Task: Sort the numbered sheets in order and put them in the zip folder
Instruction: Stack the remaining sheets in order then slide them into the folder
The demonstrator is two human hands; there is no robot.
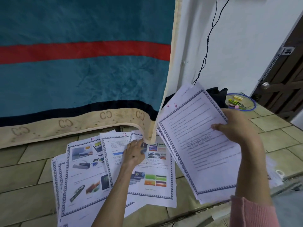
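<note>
Several printed sheets with patterned borders lie fanned on the tiled floor. The sheet marked 14 (82, 167) is on the left, and the sheet marked 12 (113, 145) overlaps it. A colourful sheet (154, 169) lies to their right. My left hand (133, 154) rests flat on the floor sheets, fingers spread near their top edge. My right hand (236, 126) holds up a stack of sheets (196, 145) by its right edge. The stack's top page is marked 6. A clear plastic folder (273, 176) seems to lie on the floor to the right, partly hidden by the stack.
A teal blanket (82, 71) with a red stripe and beige hem hangs at the back, its corner drooping over the sheets. A black cloth (218, 95), a blue wire loop (250, 102) and small coloured items (236, 102) lie at the back right by a wooden door (285, 79).
</note>
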